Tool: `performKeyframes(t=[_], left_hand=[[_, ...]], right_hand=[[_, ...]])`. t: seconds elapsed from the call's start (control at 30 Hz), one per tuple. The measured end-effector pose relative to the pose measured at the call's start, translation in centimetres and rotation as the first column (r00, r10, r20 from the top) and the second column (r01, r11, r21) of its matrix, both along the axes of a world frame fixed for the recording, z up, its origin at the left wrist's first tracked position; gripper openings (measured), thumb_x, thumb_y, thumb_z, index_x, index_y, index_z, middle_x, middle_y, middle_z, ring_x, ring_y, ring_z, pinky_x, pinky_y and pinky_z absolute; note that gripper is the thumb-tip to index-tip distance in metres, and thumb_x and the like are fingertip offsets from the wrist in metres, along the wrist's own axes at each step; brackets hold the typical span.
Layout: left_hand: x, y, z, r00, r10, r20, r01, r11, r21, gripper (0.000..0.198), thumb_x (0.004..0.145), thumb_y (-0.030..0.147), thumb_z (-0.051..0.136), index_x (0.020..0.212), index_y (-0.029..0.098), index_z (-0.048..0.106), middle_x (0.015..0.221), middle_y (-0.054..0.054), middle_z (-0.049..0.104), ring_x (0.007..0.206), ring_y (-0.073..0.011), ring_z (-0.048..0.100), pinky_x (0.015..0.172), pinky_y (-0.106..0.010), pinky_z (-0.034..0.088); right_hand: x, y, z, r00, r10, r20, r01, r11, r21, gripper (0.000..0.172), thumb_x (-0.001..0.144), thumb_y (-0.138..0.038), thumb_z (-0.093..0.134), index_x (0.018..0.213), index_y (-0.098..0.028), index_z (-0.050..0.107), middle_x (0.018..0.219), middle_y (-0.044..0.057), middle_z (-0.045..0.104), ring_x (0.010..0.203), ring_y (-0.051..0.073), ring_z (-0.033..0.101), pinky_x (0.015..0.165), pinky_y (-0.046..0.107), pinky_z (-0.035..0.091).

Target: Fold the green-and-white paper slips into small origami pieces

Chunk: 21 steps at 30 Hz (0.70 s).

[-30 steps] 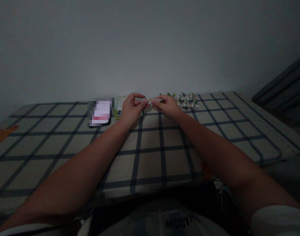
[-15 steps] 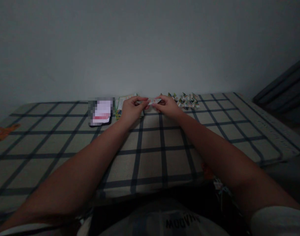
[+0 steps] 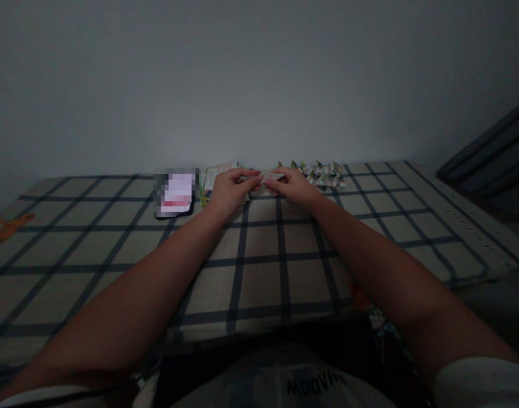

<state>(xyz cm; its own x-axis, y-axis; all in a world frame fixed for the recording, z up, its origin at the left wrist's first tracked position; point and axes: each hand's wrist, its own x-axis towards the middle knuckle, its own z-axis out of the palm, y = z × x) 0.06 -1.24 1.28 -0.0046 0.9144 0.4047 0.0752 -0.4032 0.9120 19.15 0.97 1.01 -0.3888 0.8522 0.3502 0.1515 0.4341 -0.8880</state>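
Observation:
My left hand point(image 3: 234, 187) and my right hand point(image 3: 292, 185) meet near the table's far side, fingertips almost touching. Between them they pinch a small folded strip of printed paper point(image 3: 268, 177), pale with coloured marks. The fingers cover much of it. Just behind and left of my left hand lies a stack of printed paper sheets point(image 3: 212, 177), partly hidden by that hand. To the right of my right hand sits a pile of small folded paper pieces point(image 3: 325, 174), white and green.
A phone with a lit screen point(image 3: 177, 192) lies left of the paper stack. The checked tablecloth point(image 3: 259, 283) covers the table, which stands against a grey wall point(image 3: 259, 85). A dark striped object point(image 3: 493, 158) is at the far right.
My fingertips have come closer together over the paper strip, and less of it shows between them. The phone, stack and pile stay where they were.

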Motion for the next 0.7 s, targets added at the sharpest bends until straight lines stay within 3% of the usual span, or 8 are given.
performKeyframes(t=[0.13,0.3,0.47,0.6,0.7], left_hand=[[0.0,0.1,-0.3,0.999,-0.04,-0.012,0.039,0.999,-0.011,0.041,0.071,0.046,0.086,0.101,0.02,0.076,0.057,0.001,0.065,0.059,-0.0154,0.067,0.054,-0.024,0.052],[-0.1,0.1,-0.7,0.966,-0.182,-0.186,0.177,0.983,-0.042,0.051,0.083,0.066,0.069,0.072,0.017,0.072,0.061,-0.004,0.066,0.054,-0.0121,0.059,0.053,-0.024,0.047],[-0.1,-0.2,-0.6,0.929,-0.344,-0.139,0.319,0.932,-0.171,0.058,0.092,0.065,0.053,0.064,0.017,0.067,0.059,-0.005,0.064,0.052,-0.0122,0.054,0.055,-0.026,0.044],[-0.2,-0.9,0.0,0.878,-0.23,-0.419,0.193,0.972,-0.131,0.064,0.098,0.062,0.039,0.06,0.017,0.063,0.05,-0.003,0.056,0.049,-0.0131,0.049,0.055,-0.028,0.038],[-0.2,-1.2,0.5,0.809,-0.088,-0.581,0.107,0.994,-0.001,0.063,0.1,0.055,0.033,0.053,0.019,0.054,0.047,-0.002,0.049,0.051,-0.0144,0.048,0.056,-0.029,0.035]], right_hand=[[0.1,0.2,0.0,1.0,-0.017,-0.004,0.017,1.0,0.012,0.031,0.082,-0.047,0.073,0.089,-0.017,0.068,0.068,0.0,0.066,0.061,0.013,0.062,0.058,0.025,0.05],[0.1,0.3,0.3,0.999,-0.016,-0.042,0.014,0.999,-0.052,0.031,0.082,-0.045,0.075,0.077,-0.018,0.059,0.062,-0.001,0.062,0.058,0.012,0.06,0.056,0.024,0.048],[0.3,-0.1,0.8,0.992,0.124,-0.007,-0.124,0.986,-0.111,0.031,0.083,-0.043,0.073,0.074,-0.018,0.058,0.062,-0.001,0.062,0.058,0.011,0.059,0.059,0.024,0.048],[0.1,-0.4,0.9,0.981,0.184,0.068,-0.176,0.979,-0.107,0.027,0.086,-0.041,0.064,0.073,-0.018,0.057,0.062,-0.001,0.06,0.058,0.011,0.057,0.06,0.024,0.045],[0.0,-0.8,1.1,0.969,0.123,0.214,-0.125,0.992,-0.003,0.033,0.089,-0.041,0.057,0.066,-0.018,0.055,0.058,-0.002,0.055,0.057,0.011,0.051,0.06,0.025,0.04]])
